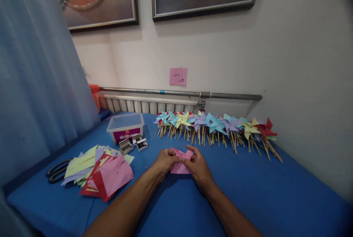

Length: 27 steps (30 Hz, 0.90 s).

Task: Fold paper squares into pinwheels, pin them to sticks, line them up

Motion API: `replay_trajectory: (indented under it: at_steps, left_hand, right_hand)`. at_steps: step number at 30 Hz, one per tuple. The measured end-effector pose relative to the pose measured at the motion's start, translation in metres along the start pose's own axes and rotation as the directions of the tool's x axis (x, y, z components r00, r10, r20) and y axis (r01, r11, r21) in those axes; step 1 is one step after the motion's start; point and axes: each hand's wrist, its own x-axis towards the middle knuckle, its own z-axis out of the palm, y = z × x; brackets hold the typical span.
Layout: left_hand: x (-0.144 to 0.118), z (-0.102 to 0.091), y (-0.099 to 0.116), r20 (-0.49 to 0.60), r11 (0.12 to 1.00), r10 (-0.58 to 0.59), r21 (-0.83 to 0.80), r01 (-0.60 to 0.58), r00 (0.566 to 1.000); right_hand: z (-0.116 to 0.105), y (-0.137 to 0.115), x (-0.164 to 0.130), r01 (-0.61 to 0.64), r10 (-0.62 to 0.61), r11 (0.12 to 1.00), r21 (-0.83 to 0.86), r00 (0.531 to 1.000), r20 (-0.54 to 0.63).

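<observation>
Both hands hold one pink paper sheet (179,168) above the blue table, its upper corners bent in toward the middle. My left hand (166,161) pinches its left side between thumb and fingers. From the right, my right hand (197,163) grips a folded corner, the thumb pressed near the centre. The two thumbs almost meet. To the left lies a pile of cut paper sheets, with a pink sheet (117,174) and a red sheet (96,183) on top. Behind the pile, a small open box (142,145) holds small dark pieces, too small to name.
Finished paper pinwheels (213,123) on sticks lie in a long row at the back right. A clear plastic tub (125,121) stands at the back left. Black-handled scissors (56,172) lie partly under the paper pile. A blue curtain (35,64) hangs at left; a metal pipe (231,96) runs along the wall.
</observation>
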Motion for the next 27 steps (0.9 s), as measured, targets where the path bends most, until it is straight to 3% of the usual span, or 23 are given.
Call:
replay_trajectory:
  at_steps: [5, 12, 17, 22, 25, 27]
  left_hand:
    - [0.0, 0.001, 0.0, -0.019, 0.999, -0.023, 0.023, 0.024, 1.0]
    - [0.006, -0.003, -0.004, -0.082, 0.999, 0.038, 0.016, -0.037, 0.996]
    - [0.006, -0.002, -0.005, -0.063, 1.0, 0.019, -0.006, -0.02, 0.998]
    - [0.004, -0.002, -0.005, -0.062, 1.0, 0.0, -0.011, -0.001, 0.998]
    - [0.005, -0.002, -0.003, -0.131, 0.997, 0.004, -0.072, -0.013, 0.991]
    - [0.007, -0.004, -0.002, -0.166, 0.989, 0.006, -0.145, -0.031, 0.986]
  right_hand:
    - [0.0, 0.001, -0.003, 0.039, -0.039, 0.999, 0.017, 0.999, 0.015]
    - [0.003, 0.006, -0.001, 0.003, -0.009, 0.975, 0.221, 1.0, 0.028]
    - [0.004, 0.008, 0.0, 0.027, -0.028, 0.988, 0.151, 1.0, 0.004]
    - [0.002, 0.0, -0.004, 0.024, -0.029, 0.995, 0.095, 0.998, 0.053]
    - [0.001, -0.004, -0.009, 0.163, -0.163, 0.985, -0.059, 0.987, 0.009]
    - [0.0, -0.004, -0.013, 0.332, -0.334, 0.913, -0.237, 0.942, 0.031]
